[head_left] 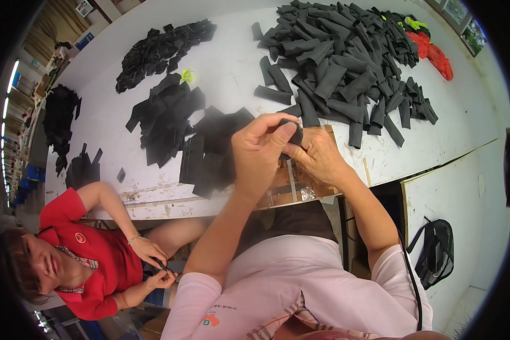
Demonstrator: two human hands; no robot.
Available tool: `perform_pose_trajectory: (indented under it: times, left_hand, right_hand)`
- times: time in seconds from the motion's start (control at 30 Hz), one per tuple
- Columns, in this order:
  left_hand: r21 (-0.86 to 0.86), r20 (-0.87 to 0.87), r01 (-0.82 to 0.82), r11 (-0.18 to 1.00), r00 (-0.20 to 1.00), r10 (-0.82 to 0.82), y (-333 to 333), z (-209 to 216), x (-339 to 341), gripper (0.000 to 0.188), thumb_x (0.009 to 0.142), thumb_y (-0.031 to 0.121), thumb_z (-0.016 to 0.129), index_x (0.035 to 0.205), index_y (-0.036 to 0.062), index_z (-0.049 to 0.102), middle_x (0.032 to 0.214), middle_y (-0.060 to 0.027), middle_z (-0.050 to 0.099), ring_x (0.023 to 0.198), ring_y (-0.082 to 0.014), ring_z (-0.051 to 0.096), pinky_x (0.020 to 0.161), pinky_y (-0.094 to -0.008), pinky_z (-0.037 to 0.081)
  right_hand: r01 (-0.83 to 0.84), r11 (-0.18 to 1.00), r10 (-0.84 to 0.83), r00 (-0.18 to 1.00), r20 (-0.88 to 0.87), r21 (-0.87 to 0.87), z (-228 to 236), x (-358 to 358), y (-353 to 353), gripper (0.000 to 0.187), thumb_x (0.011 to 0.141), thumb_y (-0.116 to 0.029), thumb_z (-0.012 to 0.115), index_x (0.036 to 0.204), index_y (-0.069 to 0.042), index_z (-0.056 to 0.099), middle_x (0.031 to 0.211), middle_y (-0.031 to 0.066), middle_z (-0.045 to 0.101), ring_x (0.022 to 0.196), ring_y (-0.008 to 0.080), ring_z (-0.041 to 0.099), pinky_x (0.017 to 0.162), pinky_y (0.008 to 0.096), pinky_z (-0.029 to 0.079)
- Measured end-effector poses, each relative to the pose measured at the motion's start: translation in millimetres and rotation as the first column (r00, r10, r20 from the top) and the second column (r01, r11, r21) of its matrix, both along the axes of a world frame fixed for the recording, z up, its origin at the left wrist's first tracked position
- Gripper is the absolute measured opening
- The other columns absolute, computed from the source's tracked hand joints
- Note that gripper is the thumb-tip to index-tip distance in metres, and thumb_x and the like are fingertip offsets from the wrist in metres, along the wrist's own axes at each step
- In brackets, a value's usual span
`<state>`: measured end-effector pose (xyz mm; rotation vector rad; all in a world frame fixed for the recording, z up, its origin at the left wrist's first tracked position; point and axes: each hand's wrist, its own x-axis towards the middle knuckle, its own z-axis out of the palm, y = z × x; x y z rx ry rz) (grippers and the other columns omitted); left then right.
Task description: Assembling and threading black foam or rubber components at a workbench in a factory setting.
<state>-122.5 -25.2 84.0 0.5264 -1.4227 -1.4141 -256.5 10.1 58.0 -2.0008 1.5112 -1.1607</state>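
Observation:
Both my hands are closed on one small piece of black fabric (292, 134), raised over the table's near edge. My left hand (262, 144) pinches it, with the thumb pressed along its top. From the other side my right hand (321, 154) grips it, and the fingers hide much of its shape. Below them lies a brown board (280, 184) with tape on it. Flat black fabric pieces (212, 150) are heaped just left of my hands. Beyond and to the right rises a large pile of black fabric tubes (334, 62).
More black piece piles (161, 54) spread over the white table (232, 62). A red plastic bag (436, 59) sits far right. At the left, a co-worker in a red shirt (110, 266) handles a small black piece. A black mesh bag (436, 252) hangs at the right.

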Motion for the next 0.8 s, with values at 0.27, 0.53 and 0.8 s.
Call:
perform_pose_trajectory:
  times: [0.27, 0.53, 0.8]
  left_hand:
    - [0.274, -0.579, 0.254, 0.927, 0.814, -0.052, -14.0, -6.0, 25.9, 0.018, 0.085, 0.011, 0.051, 0.092, -0.0039, 0.057, 0.091, -0.0107, 0.058, 0.084, -0.0151, 0.053, 0.078, -0.027, 0.04]
    - [0.182, -0.226, 0.089, 0.979, 0.973, -0.046, -10.3, 2.1, 19.8, 0.015, 0.083, 0.009, 0.054, 0.092, -0.0024, 0.058, 0.089, -0.0084, 0.06, 0.081, -0.012, 0.054, 0.076, -0.024, 0.042]
    - [0.058, -0.008, -0.087, 0.994, 0.996, 0.088, -16.4, 1.4, 18.0, 0.006, 0.075, 0.003, 0.061, 0.08, -0.0014, 0.062, 0.071, -0.0023, 0.06, 0.064, -0.0052, 0.053, 0.059, -0.0183, 0.042]
  right_hand:
    - [-0.03, 0.998, 0.038, 0.987, -0.154, 0.053, 33.2, -3.3, -8.0, 0.032, 0.076, -0.027, 0.059, 0.058, 0.0, 0.053, 0.057, 0.013, 0.053, 0.053, 0.0309, 0.051, 0.049, 0.0374, 0.04]
    - [0.001, 0.997, 0.008, 0.993, -0.121, 0.072, 5.0, 5.9, -1.2, 0.03, 0.08, -0.029, 0.054, 0.069, -0.001, 0.054, 0.06, 0.0154, 0.053, 0.055, 0.0331, 0.051, 0.051, 0.0392, 0.039]
    - [0.051, 0.997, -0.056, 0.994, -0.093, -0.062, -4.3, 1.1, 2.7, 0.027, 0.077, -0.019, 0.059, 0.062, 0.003, 0.051, 0.055, 0.0149, 0.047, 0.048, 0.031, 0.045, 0.047, 0.0377, 0.035]
